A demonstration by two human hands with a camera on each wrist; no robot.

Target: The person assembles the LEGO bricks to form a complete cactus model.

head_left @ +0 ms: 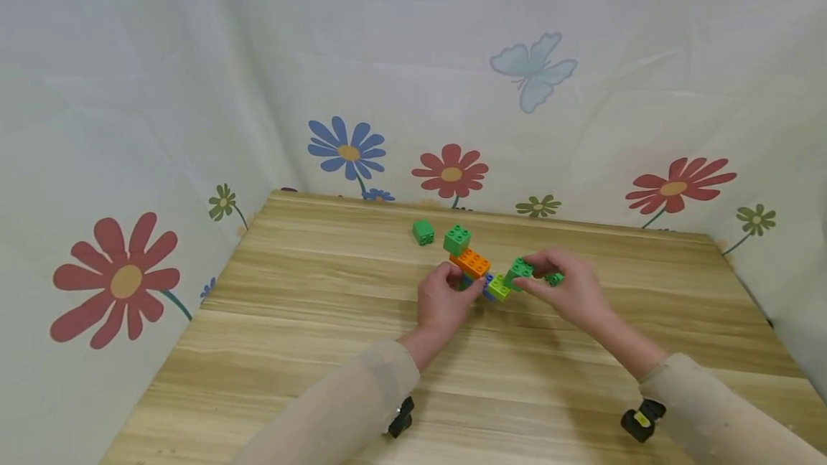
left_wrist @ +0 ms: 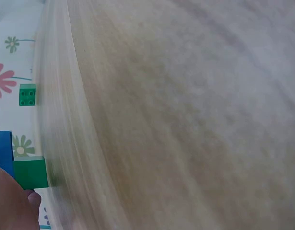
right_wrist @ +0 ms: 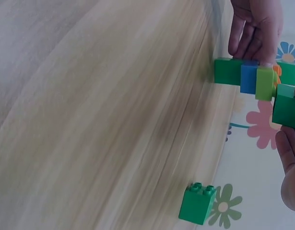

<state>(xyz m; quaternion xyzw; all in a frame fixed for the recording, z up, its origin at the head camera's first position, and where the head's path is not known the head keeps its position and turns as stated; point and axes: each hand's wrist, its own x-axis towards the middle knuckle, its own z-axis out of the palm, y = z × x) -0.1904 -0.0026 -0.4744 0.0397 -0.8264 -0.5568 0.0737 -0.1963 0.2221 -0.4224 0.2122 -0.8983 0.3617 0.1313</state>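
In the head view my left hand (head_left: pixel 442 300) grips a built piece of toy building bricks. An orange brick (head_left: pixel 474 262) lies on top of it, with a green brick (head_left: pixel 456 240) raised at its far end. Below are a blue brick (right_wrist: pixel 249 76), a lime brick (head_left: pixel 499 288) and a green bottom brick (right_wrist: pixel 228 72). My right hand (head_left: pixel 575 289) pinches another green brick (head_left: pixel 519 273) between thumb and fingers, close above the lime brick. Whether those two touch, I cannot tell. The left wrist view shows only part of the left hand (left_wrist: pixel 13 201).
One loose green brick (head_left: pixel 423 232) lies on its side toward the back of the wooden table (head_left: pixel 310 271). Another loose green brick (right_wrist: pixel 197 205) stands studs up, partly hidden behind the right hand in the head view. A flower-printed white curtain (head_left: pixel 400 77) hangs behind the table.
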